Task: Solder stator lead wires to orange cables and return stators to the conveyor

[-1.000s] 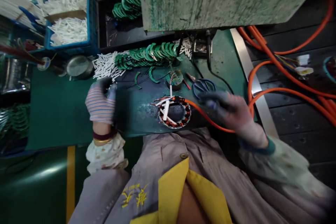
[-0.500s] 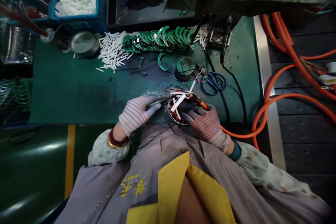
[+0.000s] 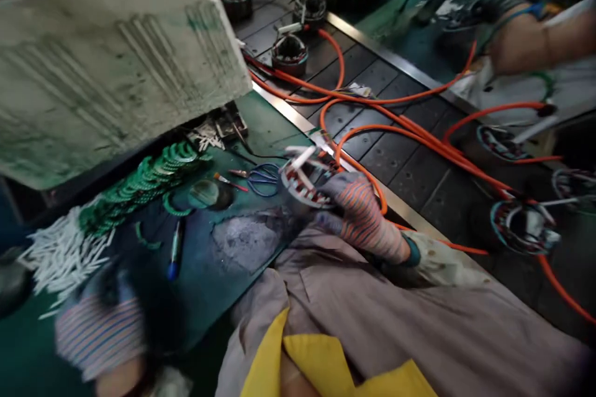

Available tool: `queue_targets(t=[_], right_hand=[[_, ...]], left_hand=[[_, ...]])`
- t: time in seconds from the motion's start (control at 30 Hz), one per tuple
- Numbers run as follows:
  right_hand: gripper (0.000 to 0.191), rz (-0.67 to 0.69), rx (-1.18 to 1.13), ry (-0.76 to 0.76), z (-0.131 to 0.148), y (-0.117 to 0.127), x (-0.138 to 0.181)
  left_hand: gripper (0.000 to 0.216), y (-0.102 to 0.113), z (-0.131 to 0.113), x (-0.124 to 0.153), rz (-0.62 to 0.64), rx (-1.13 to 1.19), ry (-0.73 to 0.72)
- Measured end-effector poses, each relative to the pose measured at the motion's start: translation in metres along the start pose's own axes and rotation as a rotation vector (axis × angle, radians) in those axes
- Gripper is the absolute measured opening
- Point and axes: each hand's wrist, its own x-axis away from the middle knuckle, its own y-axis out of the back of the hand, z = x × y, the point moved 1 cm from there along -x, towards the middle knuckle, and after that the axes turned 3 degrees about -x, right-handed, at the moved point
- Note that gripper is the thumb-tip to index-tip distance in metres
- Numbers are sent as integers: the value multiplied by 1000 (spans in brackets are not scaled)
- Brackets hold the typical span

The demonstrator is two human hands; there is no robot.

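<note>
My right hand (image 3: pixel 361 214), in a striped knit glove, is closed on a motor stator (image 3: pixel 302 189) and holds it up near the table's front edge. White sleeving and copper windings show in the stator; an orange cable runs close by. My left hand (image 3: pixel 102 322), also gloved, is at the lower left, below a heap of white sleeving pieces (image 3: pixel 69 248). Motion smears its fingers, so I cannot make out whether they hold anything. Between the hands, a dark pen with a blue end (image 3: pixel 176 251) lies on the green mat (image 3: pixel 200 298).
Green curved strips (image 3: pixel 139 183) are stacked behind a round tin (image 3: pixel 209 194), a brush (image 3: pixel 228 181) and blue-handled scissors (image 3: pixel 264 178). A stained panel (image 3: pixel 121 74) overhangs the back. More stators (image 3: pixel 524 223) and orange cables (image 3: pixel 395 118) lie on the slatted conveyor. Another person's arm (image 3: pixel 535 43) reaches in beyond.
The view has swung right. My left hand has left the stator and moved away leftward; the pen now lies on the mat. My right hand has lifted the stator off the table.
</note>
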Motion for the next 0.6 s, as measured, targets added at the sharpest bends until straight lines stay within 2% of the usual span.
queue_targets(t=[0.07, 0.1, 0.17, 0.23, 0.33, 0.4, 0.43, 0.5, 0.57, 0.6], right_hand=[[58, -123, 220, -258, -28, 18, 8], [55, -152, 325, -386, -43, 22, 11], [50, -120, 480, -583, -72, 24, 14], [45, -21, 553, -682, -100, 22, 13], [40, 52, 577, -732, -137, 27, 5], [38, -17, 607, -788, -152, 38, -8], [38, -77, 628, -809, -156, 44, -19], [42, -153, 646, -755, -153, 52, -52], [47, -77, 596, -552, -142, 48, -103], [48, 54, 543, -413, -135, 40, -134]], left_hand=[[70, -13, 24, -25, -13, -39, 51], [72, -21, 34, -37, 22, 0, 25], [68, -37, 43, -54, 107, 2, -78], [56, -47, 39, -61, 233, -155, -225], [45, -42, 19, -59, 569, -474, -441], [42, -30, 5, -57, 788, -510, -621], [41, -24, 0, -57, 855, -475, -713], [41, -15, -6, -60, 875, -384, -814], [44, -14, -4, -65, 823, -367, -710], [47, -17, 0, -68, 799, -363, -616]])
